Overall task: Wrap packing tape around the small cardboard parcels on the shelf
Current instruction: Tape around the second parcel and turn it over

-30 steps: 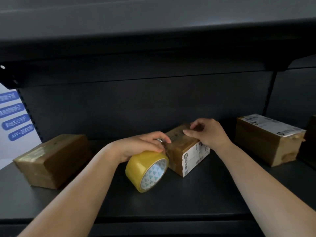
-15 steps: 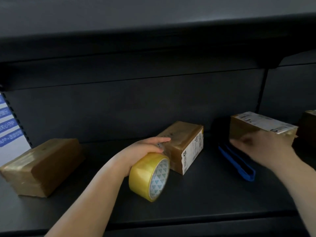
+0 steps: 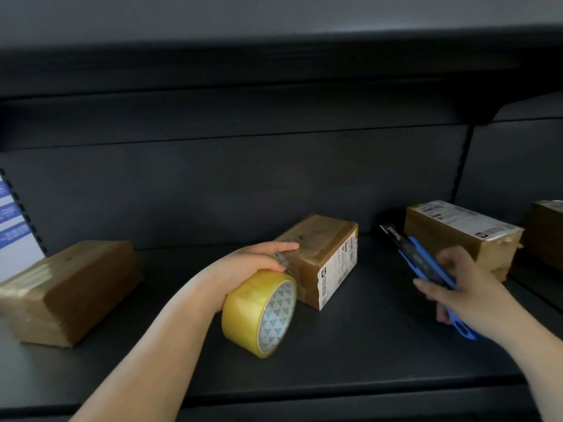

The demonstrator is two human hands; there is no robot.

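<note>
left hand (image 3: 243, 269): curled over top of tape roll, index finger stretched forward onto top edge of middle parcel; gripping the roll.
tape roll (image 3: 259, 312): yellow packing tape, standing on edge on shelf, white core with teal triangle print facing right-front; touching near-left corner of middle parcel.
middle parcel (image 3: 323, 257): small brown cardboard box, glossy with tape, angled on shelf centre; white printed label on its right end face; flat on shelf.
right hand (image 3: 463, 290): closed around blue cutter, fingers wrapped on its handle, slightly blurred; raised a little above shelf, just in front of right parcel.
blue cutter (image 3: 426, 263): blue and black utility knife, long, tilted, black tip pointing up-left toward back wall, blue tail sticking out below the palm; blade out or in, cannot tell.
right parcel (image 3: 463, 233): brown box with white label on top, taped ends crumpled; right of middle parcel, well apart from it, behind cutter.
left parcel (image 3: 70, 290): brown taped box, far left on shelf, apart from tape roll.
far-right parcel (image 3: 548, 236): brown box, cut off by frame edge, beside right parcel.
shelf (image 3: 350, 345): dark grey metal deck, dark back panel, another shelf overhead.
sign (image 3: 15, 226): white with blue bars, left edge, text unreadable.
</note>
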